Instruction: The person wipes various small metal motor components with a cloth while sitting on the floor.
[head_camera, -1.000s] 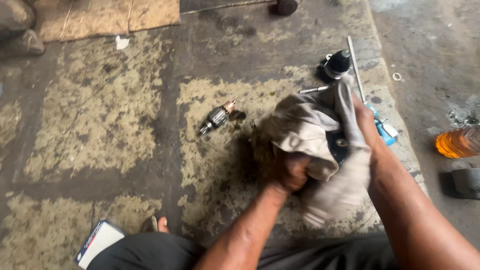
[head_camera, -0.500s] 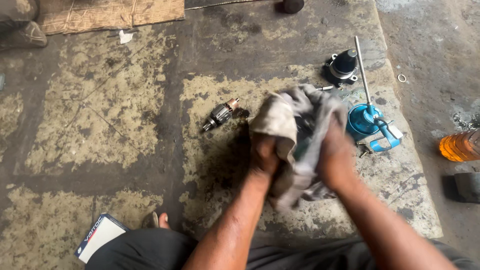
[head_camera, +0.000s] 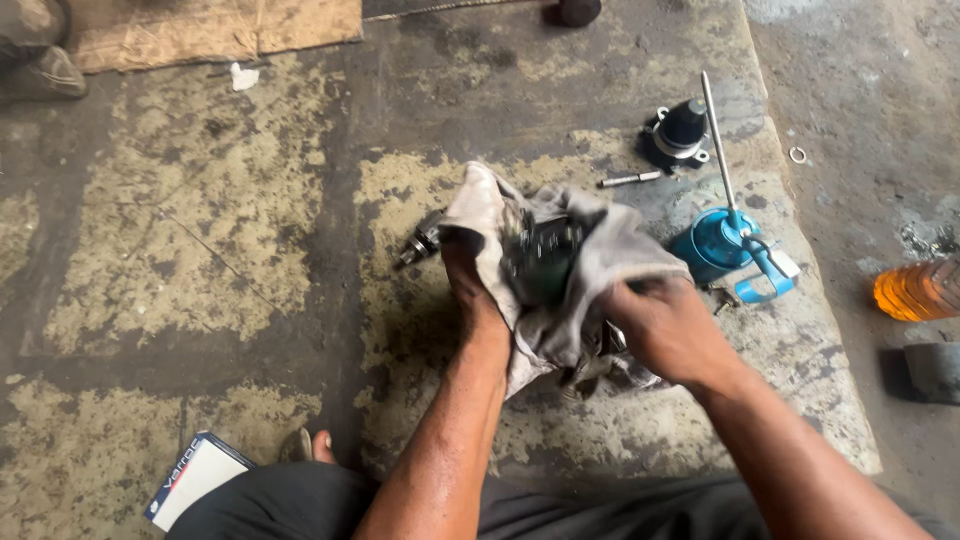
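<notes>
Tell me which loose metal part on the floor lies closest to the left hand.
The small motor armature, beside the left hand at the rag's edge; the black housing and bolt lie farther off.

You have a grey-beige, grease-stained rag around a dark green part, a bright blue oil can at centre right, an orange bottle at the right edge, and a dark floor mottled with worn yellowish patches.

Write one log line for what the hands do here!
left hand: grips rag | right hand: grips rag | rag: around dark part | beside: blue oil can
</notes>
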